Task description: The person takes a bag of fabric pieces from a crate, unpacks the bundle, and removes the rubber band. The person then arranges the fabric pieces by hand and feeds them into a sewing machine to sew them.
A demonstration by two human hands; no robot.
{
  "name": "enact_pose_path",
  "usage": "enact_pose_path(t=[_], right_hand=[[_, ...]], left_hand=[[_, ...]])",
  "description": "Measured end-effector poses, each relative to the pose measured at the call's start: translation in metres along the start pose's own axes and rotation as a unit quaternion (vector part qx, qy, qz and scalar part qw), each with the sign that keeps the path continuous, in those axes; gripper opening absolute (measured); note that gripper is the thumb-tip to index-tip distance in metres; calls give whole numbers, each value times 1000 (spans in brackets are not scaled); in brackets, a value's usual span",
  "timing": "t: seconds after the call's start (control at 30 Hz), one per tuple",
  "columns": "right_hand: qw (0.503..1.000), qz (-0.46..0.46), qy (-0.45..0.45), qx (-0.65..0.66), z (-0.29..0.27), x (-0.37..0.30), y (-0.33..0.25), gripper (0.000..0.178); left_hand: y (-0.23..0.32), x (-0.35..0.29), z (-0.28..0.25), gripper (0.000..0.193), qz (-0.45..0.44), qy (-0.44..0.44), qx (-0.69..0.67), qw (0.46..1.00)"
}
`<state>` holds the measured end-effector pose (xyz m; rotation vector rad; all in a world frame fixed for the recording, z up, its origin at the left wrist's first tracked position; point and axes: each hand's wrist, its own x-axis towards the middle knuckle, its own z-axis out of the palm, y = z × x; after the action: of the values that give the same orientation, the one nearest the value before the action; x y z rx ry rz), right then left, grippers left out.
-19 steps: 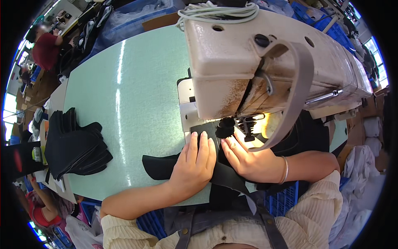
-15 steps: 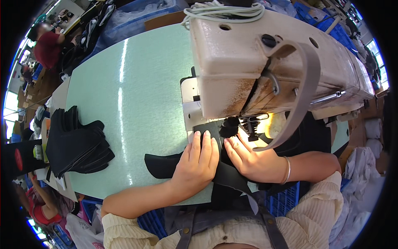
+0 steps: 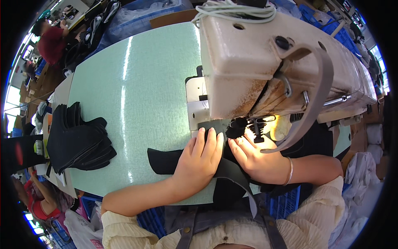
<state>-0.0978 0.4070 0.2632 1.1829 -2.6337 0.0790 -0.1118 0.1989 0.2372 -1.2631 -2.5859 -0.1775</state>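
Note:
My left hand (image 3: 198,159) lies flat on a black fabric piece (image 3: 163,161), its fingers stretched toward the needle area of a sewing machine (image 3: 236,66). A curved end of this piece sticks out to the left of the hand, and a strip (image 3: 238,178) bends down over the table's front edge. Close beside the presser foot, my right hand (image 3: 263,159) rests with fingers extended on the black material, partly under the machine's lamp light. A fuzzy black tuft (image 3: 237,128) hides the needle point. Neither hand grasps the fabric; both press it from above.
A stack of black cut pieces (image 3: 78,139) lies at the left of the pale green table (image 3: 141,103). A curved grey bar (image 3: 321,91) arches over my right hand. Blue crates (image 3: 286,203) stand below the table. Co-workers (image 3: 54,43) are at the left.
The machine and table appear slightly further right in view. Both hands stay flat on the fabric, with only a small shift beside the presser foot.

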Motion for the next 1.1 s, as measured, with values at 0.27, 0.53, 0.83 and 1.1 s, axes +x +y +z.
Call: enact_pose_path(t=[0.27,0.53,0.83,1.1], right_hand=[[1000,-1,-28,3,-3,3,4,43],[999,7,-39,26,-2,7,6,49],[999,12,-32,8,3,5,9,49],[999,4,-40,-19,8,3,10,60]], left_hand=[[-7,5,-4,46,6,-31,-10,999],[-11,8,-5,46,-6,-47,-26,999],[-12,9,-3,46,0,-46,-11,999],[-16,8,1,44,-9,-38,-33,999]])
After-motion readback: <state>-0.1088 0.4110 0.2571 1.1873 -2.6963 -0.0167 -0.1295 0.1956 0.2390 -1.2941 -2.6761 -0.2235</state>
